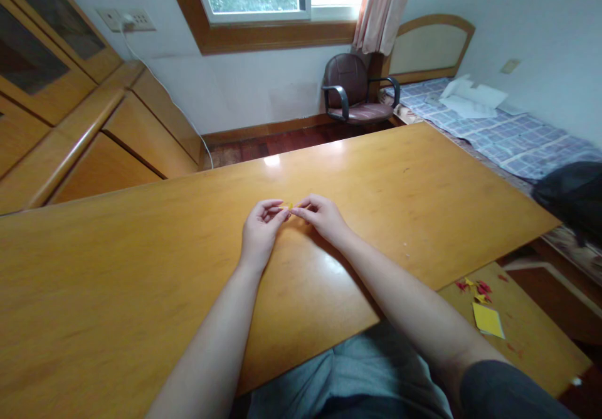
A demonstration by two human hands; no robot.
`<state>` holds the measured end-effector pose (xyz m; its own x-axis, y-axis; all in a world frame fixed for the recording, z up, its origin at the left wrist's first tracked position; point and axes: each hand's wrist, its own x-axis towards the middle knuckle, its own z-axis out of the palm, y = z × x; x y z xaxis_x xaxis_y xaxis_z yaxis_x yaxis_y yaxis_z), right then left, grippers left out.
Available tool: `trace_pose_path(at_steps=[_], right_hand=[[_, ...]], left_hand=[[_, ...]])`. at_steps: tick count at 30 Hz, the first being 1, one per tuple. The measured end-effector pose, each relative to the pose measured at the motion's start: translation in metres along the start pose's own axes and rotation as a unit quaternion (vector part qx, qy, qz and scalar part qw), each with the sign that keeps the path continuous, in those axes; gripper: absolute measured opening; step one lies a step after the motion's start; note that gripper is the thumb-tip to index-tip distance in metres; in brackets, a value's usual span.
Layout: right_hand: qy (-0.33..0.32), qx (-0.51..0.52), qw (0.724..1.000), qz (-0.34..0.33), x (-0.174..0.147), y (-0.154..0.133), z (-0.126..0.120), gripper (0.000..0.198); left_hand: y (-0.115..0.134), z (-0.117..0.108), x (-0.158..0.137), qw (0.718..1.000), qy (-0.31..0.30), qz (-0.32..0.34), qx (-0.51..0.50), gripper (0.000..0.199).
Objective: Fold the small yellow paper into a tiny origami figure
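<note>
A small piece of folded yellow paper (290,206) is pinched between my two hands, just above the wooden table (141,268). My left hand (264,224) has its thumb and fingertips closed on the left side of the paper. From the right, my right hand (324,217) grips it between thumb and forefinger. The fingers cover most of the paper, so its folded shape cannot be made out.
On a lower wooden surface (531,318) at right lie a stack of yellow paper squares (488,320) and several small red and yellow folded paper pieces (483,290). A chair (350,86) stands beyond the table. A bed (527,130) with a dark bag (571,196) is at right.
</note>
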<state>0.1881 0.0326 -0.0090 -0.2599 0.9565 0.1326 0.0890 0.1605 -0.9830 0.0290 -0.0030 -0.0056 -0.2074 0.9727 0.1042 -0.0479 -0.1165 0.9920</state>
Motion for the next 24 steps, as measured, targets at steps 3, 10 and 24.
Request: trace_pose_path(at_steps=[3,10,24], right_hand=[[-0.001,-0.006,1.000,-0.003,0.0006,-0.0002,0.0002,0.039],[-0.001,-0.017,0.999,-0.043,0.0001,0.0023,-0.0005,0.035],[-0.019,0.017,1.000,-0.010,-0.0001,0.0045,0.0012,0.034]], left_hand=[[-0.0010,-0.0004,0.0009,1.000,0.008,0.006,0.000,0.038],[-0.0031,-0.0015,0.0012,1.000,0.008,0.008,-0.021,0.042],[0.0017,-0.0015,0.0013,1.000,0.015,0.015,-0.012,0.041]])
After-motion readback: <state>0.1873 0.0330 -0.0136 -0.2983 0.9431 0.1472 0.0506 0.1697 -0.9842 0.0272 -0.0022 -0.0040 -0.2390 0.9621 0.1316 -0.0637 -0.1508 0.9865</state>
